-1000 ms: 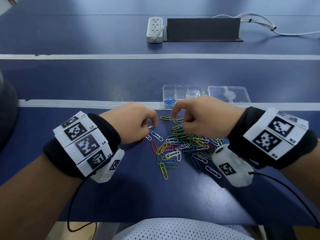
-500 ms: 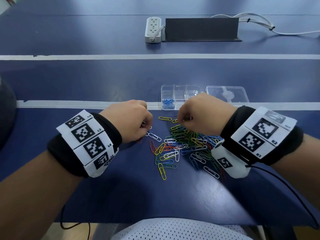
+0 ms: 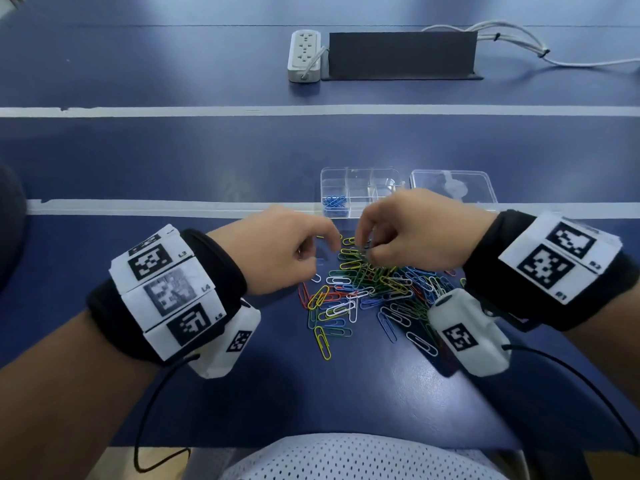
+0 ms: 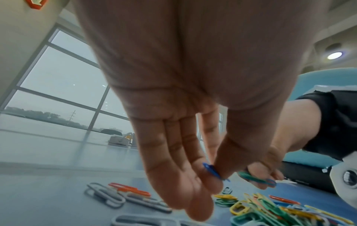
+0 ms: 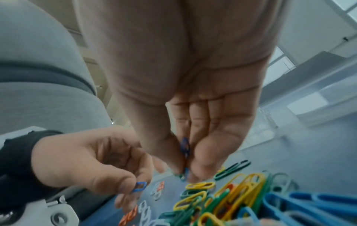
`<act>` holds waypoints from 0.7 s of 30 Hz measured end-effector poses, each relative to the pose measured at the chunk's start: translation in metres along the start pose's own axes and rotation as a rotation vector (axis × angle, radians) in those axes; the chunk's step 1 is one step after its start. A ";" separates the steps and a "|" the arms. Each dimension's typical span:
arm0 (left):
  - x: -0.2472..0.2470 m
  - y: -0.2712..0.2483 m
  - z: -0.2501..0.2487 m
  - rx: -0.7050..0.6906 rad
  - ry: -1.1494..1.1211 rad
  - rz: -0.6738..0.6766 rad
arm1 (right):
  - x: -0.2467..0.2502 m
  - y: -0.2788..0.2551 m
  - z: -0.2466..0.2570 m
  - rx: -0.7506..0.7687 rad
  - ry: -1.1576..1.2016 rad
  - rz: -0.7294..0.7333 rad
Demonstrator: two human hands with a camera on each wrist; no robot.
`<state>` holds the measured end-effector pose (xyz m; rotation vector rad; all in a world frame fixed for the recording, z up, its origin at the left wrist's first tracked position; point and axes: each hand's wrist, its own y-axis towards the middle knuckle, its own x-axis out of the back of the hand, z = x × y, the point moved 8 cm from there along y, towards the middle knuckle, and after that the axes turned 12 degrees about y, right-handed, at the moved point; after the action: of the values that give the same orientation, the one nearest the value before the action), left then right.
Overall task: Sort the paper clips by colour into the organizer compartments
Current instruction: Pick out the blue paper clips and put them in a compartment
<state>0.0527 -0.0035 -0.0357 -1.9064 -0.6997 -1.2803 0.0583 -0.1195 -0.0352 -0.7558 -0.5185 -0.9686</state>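
A heap of paper clips (image 3: 374,289) in blue, green, yellow, red and white lies on the blue table. Behind it stands a clear organizer (image 3: 360,188); its near-left compartment holds blue clips (image 3: 334,201). My left hand (image 3: 277,251) hovers at the heap's left edge and pinches a blue clip (image 4: 212,170) between thumb and fingers. My right hand (image 3: 408,230) is over the heap's far side, its thumb and fingertips pinching blue clips (image 5: 185,149) with a green clip (image 4: 251,178) caught among them.
The organizer's clear lid (image 3: 453,185) lies to its right. A white power strip (image 3: 304,55), a dark upright panel (image 3: 401,55) and white cables (image 3: 519,39) sit far back. White tape lines (image 3: 138,206) cross the table.
Both hands have lifted slightly off the heap and moved a little toward the organizer, each still pinching clips.
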 end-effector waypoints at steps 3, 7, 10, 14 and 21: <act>-0.006 0.000 -0.006 -0.016 0.000 0.081 | -0.007 -0.002 -0.008 -0.037 0.108 0.074; -0.011 -0.002 -0.014 -0.007 0.012 0.120 | -0.008 -0.003 -0.019 -0.100 0.195 0.079; -0.016 -0.001 -0.019 -0.009 0.047 0.141 | -0.008 -0.005 -0.021 -0.122 0.262 0.080; -0.022 0.000 -0.025 -0.059 0.092 0.150 | -0.006 -0.007 -0.020 -0.094 0.304 0.066; -0.038 -0.002 -0.043 -0.155 0.198 0.213 | -0.018 -0.030 0.010 0.140 -0.165 0.066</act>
<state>0.0143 -0.0384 -0.0600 -1.8850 -0.2958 -1.3942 0.0231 -0.1125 -0.0316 -0.7257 -0.6933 -0.8040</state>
